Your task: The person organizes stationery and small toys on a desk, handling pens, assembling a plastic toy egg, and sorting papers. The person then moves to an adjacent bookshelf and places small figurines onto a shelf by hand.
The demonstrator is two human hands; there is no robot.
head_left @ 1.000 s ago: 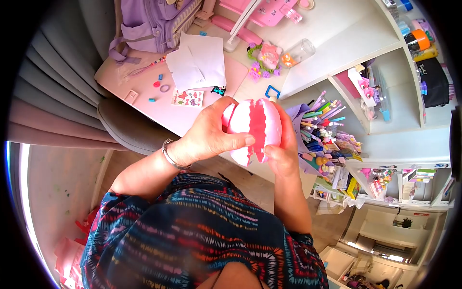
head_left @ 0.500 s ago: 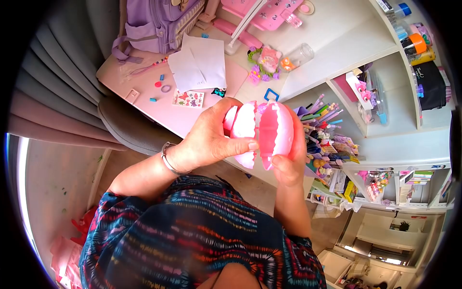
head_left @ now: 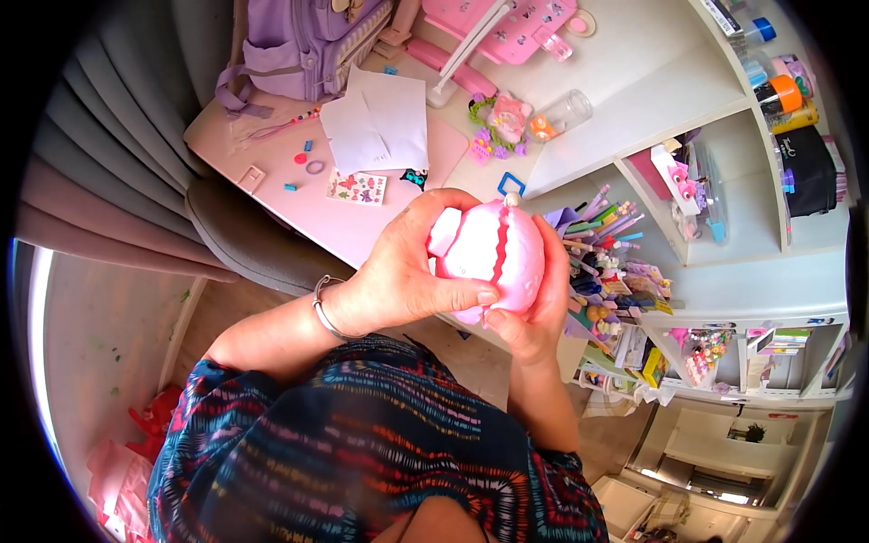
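Both of my hands hold a pink, rounded plastic case (head_left: 478, 244) in front of my chest. It looks like an egg-shaped toy in two halves with jagged edges that nearly meet, leaving a thin zigzag gap. My left hand (head_left: 412, 267) is wrapped round the left half, its thumb laid across the front. A pale block-like part (head_left: 444, 232) juts from that half near my fingers. Cupping the other half from the right, my right hand (head_left: 536, 317) has its thumb at the lower edge. A small pale knob (head_left: 512, 199) sits at the top of the seam.
On the pink desk (head_left: 272, 217) lie white papers (head_left: 376, 118), a sticker card (head_left: 357, 188) and small trinkets. A purple backpack (head_left: 312, 45) stands behind. Pens (head_left: 606, 222) crowd the right, beside white shelves (head_left: 769, 262). A grey chair (head_left: 244, 244) is at the left.
The two pink halves, apart with the right one's hollow inside showing, have come together until their jagged edges almost meet. My right hand has tilted its half inward.
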